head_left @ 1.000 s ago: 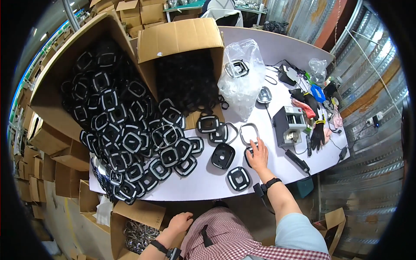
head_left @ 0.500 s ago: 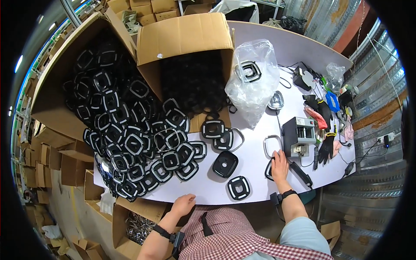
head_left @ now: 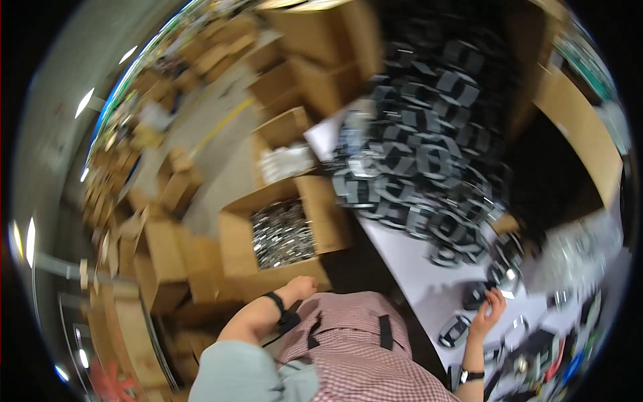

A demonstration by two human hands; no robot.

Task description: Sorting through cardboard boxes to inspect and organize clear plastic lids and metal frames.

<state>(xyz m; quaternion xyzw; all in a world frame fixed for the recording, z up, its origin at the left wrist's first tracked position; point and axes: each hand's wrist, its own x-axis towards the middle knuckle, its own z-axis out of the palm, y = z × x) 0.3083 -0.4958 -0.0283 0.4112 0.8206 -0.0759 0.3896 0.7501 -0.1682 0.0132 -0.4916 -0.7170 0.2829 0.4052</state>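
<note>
My left hand (head_left: 303, 288) is curled into a loose fist just in front of my checked apron. It is beside the near edge of an open cardboard box (head_left: 234, 234) with many shiny metal pieces (head_left: 281, 234) in it; nothing shows in its fingers. Over the white table (head_left: 402, 268), my right hand (head_left: 492, 311) has its fingers bent and apart, with nothing seen between them. A black square cover (head_left: 475, 295) lies beside its fingertips; whether they touch is blurred. A black square frame with a light rim (head_left: 455, 331) rests just left of that wrist.
A big heap of black frames with light rims (head_left: 429, 154) spills from a large carton. A clear plastic bag (head_left: 579, 251) and a silver ring (head_left: 516, 332) are to the right. More cartons (head_left: 161, 261) and a white bundle in a box (head_left: 287, 162) stand at the left.
The view has swung left, bringing the floor and the box of metal pieces toward the middle. My right hand has left the spot by the small machine and is now near the black cover.
</note>
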